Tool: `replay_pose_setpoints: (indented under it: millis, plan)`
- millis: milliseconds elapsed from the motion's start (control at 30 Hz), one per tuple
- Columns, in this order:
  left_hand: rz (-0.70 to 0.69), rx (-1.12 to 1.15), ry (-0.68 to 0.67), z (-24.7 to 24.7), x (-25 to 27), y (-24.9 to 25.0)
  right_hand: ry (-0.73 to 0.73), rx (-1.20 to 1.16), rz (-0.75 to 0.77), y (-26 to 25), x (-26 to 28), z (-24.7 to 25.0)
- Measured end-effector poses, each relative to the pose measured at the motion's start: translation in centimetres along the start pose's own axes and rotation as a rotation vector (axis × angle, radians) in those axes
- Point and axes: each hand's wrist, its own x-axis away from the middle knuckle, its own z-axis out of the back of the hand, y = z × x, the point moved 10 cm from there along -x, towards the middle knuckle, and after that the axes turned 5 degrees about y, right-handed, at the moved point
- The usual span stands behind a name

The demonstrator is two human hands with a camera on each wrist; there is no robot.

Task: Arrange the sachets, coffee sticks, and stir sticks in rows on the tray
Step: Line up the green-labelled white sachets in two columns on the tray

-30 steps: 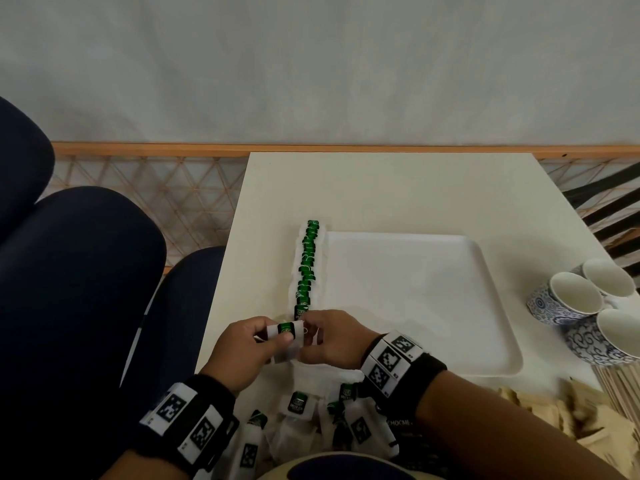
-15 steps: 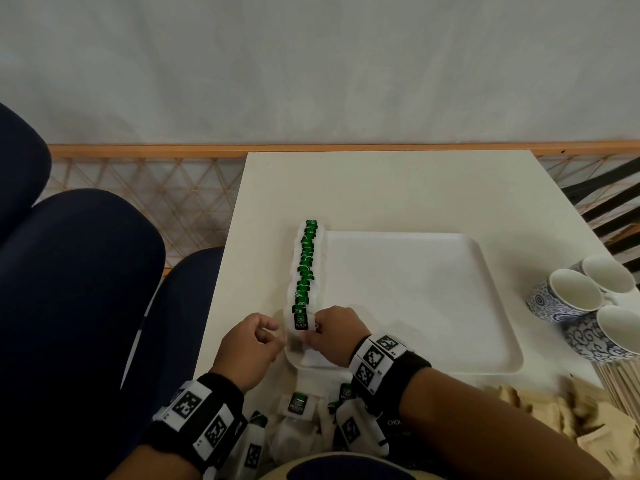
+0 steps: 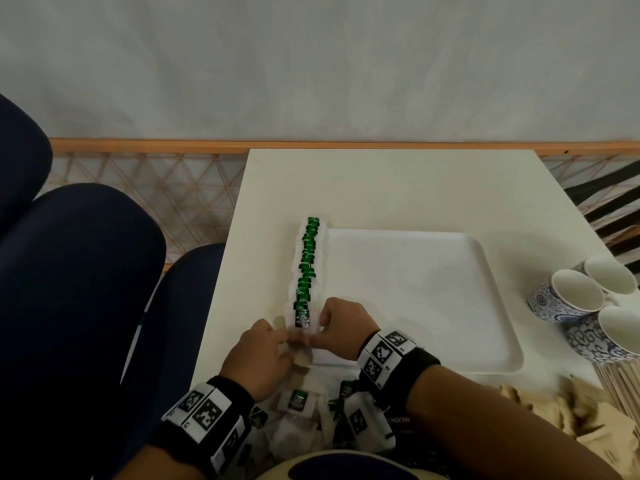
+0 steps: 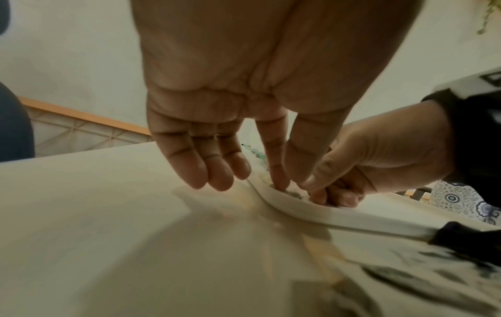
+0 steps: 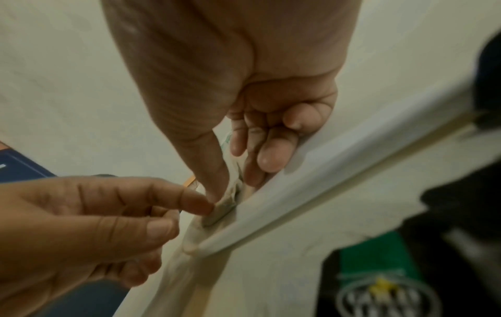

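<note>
A white tray (image 3: pixel 415 299) lies mid-table. A row of green-labelled sachets (image 3: pixel 306 265) runs along its left edge. The nearest sachet (image 3: pixel 303 320) stands at the near-left corner, at the end of that row. My right hand (image 3: pixel 323 323) pinches this sachet (image 5: pixel 230 199) between thumb and curled fingers. My left hand (image 3: pixel 280 341) touches it from the left with a straight index finger (image 4: pixel 279 182); its other fingers hang loose above the table. The tray rim (image 4: pixel 325 212) hides the sachet's lower part in the left wrist view.
Loose green-labelled sachets (image 3: pixel 298 400) are piled at the table's front edge under my wrists. Brown paper sachets (image 3: pixel 554 407) and wooden stir sticks (image 3: pixel 620 386) lie at the front right. Three blue-patterned cups (image 3: pixel 575 296) stand right of the tray. Dark chairs stand to the left.
A second ago both hands held a sachet in front of the tray. They moved forward, and the sachet now stands at the near end of the row.
</note>
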Motion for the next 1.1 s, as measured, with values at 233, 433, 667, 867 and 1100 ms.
replay_pose_setpoints:
  millis: [233, 433, 667, 867, 1100]
  plan:
    - [0.005, -0.009, 0.017, 0.4, -0.5, 0.1, 0.002, 0.066, 0.024, -0.8, 0.2, 0.0]
    - [0.002, 0.002, 0.017, 1.2, 0.7, -0.6, -0.122, 0.194, 0.293, -4.5, 3.0, -0.8]
    - [0.063, 0.027, 0.065, 3.2, 3.7, -3.5, -0.539, 0.533, 0.646, -7.7, 7.7, -6.9]
    - [0.137, 0.048, 0.074, 4.0, 6.0, -6.1, -0.553, 0.688, 0.661, -8.1, 8.3, -7.5]
    - [0.234, 0.012, -0.041, 2.6, 8.6, -8.6, -0.52, 0.747, 0.712, -8.3, 8.9, -6.8]
